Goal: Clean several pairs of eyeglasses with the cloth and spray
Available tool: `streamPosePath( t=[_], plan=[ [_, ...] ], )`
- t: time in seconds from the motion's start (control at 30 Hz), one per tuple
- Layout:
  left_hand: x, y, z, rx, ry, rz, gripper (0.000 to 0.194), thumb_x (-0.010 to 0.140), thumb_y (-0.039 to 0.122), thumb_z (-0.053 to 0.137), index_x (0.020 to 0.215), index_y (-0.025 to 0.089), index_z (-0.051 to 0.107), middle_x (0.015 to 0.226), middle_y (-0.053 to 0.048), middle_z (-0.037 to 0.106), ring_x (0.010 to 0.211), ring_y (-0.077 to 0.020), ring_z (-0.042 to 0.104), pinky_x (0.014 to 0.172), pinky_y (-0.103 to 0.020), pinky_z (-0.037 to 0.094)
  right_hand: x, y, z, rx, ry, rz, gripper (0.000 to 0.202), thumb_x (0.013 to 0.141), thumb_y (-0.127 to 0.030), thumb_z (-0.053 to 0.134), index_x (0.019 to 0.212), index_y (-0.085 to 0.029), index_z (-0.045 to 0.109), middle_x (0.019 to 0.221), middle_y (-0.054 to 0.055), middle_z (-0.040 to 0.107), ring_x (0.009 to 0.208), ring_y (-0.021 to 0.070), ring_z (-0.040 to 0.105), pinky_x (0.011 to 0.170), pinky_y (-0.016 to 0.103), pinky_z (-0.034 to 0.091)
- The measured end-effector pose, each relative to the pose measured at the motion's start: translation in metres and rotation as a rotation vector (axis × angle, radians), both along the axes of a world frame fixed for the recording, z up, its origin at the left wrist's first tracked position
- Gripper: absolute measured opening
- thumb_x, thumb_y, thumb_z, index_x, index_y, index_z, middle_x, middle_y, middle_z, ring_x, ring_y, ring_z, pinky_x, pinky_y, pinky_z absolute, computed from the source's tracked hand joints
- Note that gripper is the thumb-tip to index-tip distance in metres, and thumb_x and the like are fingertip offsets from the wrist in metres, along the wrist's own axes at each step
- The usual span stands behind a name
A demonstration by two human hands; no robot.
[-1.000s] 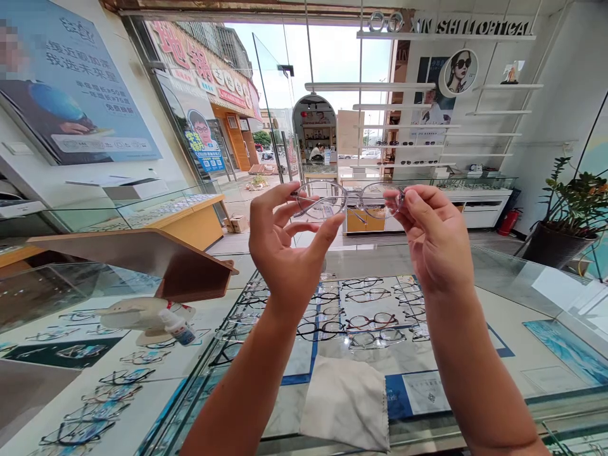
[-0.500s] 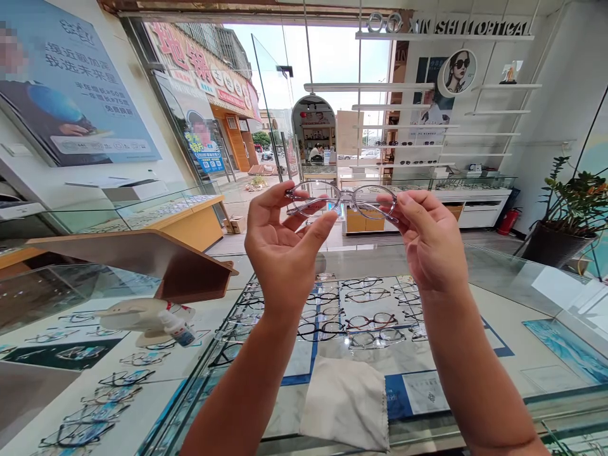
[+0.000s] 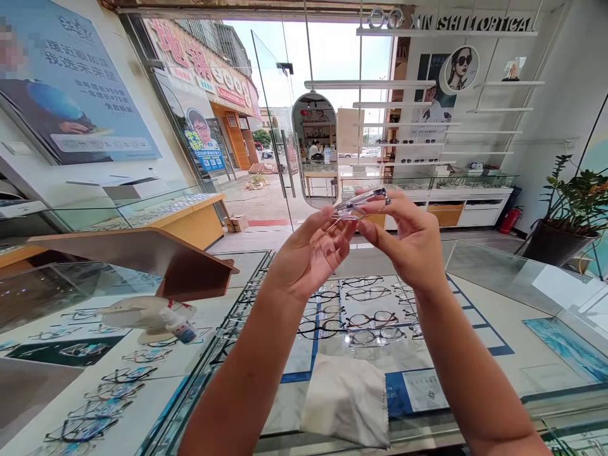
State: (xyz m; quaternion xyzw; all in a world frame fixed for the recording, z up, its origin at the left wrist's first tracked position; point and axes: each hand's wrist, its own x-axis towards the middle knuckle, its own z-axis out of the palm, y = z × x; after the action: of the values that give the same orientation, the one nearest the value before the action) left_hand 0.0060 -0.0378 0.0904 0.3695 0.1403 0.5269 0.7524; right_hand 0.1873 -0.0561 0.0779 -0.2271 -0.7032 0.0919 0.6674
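Observation:
Between my two hands, above the glass counter, I hold a pair of clear-framed eyeglasses, now turned edge-on and tilted. My left hand pinches one side, thumb on top and fingers curled beneath. On the other side, the fingers and thumb of my right hand close on the frame. Parts of the frame and temples are hidden by my fingers. Below lie rows of eyeglasses in the display. A pale cleaning cloth rests on the counter top near me.
At left stand a small spray bottle, a beige device and a brown wooden panel. More eyeglasses lie in the left case. A potted plant and a fire extinguisher are at far right. An oval mirror stands ahead.
The eyeglasses have turned from facing outward to edge-on and dropped slightly. My hands have come closer together, the left moving right and the right moving left.

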Motion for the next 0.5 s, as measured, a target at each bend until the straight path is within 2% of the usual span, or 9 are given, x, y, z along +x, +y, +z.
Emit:
streamPosePath(
  t=[0.1, 0.17, 0.3, 0.4, 0.5],
  plan=[
    [0.004, -0.002, 0.001, -0.092, -0.022, -0.152, 0.03, 0.091, 0.021, 0.079, 0.117, 0.012, 0.069, 0.092, -0.007, 0.074, 0.076, -0.0122, 0.076, 0.062, -0.013, 0.062, -0.002, -0.002, 0.0, 0.089, -0.043, -0.059, 0.008, 0.096, -0.036, 0.083, 0.103, -0.036, 0.085, 0.126, 0.0, 0.083, 0.129, 0.0295, 0.072, 0.117, 0.057, 0.054],
    [0.004, 0.001, -0.001, -0.095, -0.003, -0.203, 0.024, 0.09, 0.024, 0.079, 0.109, 0.012, 0.07, 0.088, -0.007, 0.073, 0.074, -0.0126, 0.075, 0.062, -0.014, 0.063, -0.003, -0.003, 0.0, 0.103, -0.054, -0.098, 0.006, 0.095, -0.038, 0.083, 0.101, -0.036, 0.085, 0.123, 0.0, 0.084, 0.13, 0.0306, 0.071, 0.118, 0.058, 0.053],
    [0.003, 0.012, -0.009, -0.015, 0.076, -0.259, 0.022, 0.086, 0.035, 0.085, 0.088, 0.018, 0.07, 0.087, -0.01, 0.076, 0.075, -0.0167, 0.076, 0.064, -0.022, 0.067, -0.005, -0.008, 0.0, -0.01, -0.017, -0.111, 0.006, 0.089, -0.041, 0.089, 0.094, -0.039, 0.086, 0.117, -0.001, 0.085, 0.133, 0.0341, 0.069, 0.115, 0.062, 0.053],
    [0.003, 0.014, -0.014, 0.145, 0.21, -0.252, 0.031, 0.088, 0.049, 0.082, 0.085, 0.021, 0.07, 0.09, -0.012, 0.077, 0.082, -0.0227, 0.079, 0.066, -0.03, 0.068, -0.007, -0.013, 0.001, -0.064, 0.044, -0.097, 0.007, 0.085, -0.042, 0.091, 0.09, -0.039, 0.085, 0.116, 0.0, 0.084, 0.132, 0.0359, 0.068, 0.112, 0.064, 0.055],
    [0.003, 0.012, -0.015, 0.302, 0.374, -0.133, 0.043, 0.093, 0.064, 0.071, 0.092, 0.021, 0.071, 0.095, -0.015, 0.078, 0.089, -0.0295, 0.08, 0.069, -0.04, 0.069, -0.006, -0.021, 0.003, -0.07, 0.094, -0.101, 0.006, 0.086, -0.042, 0.09, 0.089, -0.039, 0.085, 0.113, 0.002, 0.082, 0.131, 0.0355, 0.067, 0.112, 0.062, 0.055]
  ],
)
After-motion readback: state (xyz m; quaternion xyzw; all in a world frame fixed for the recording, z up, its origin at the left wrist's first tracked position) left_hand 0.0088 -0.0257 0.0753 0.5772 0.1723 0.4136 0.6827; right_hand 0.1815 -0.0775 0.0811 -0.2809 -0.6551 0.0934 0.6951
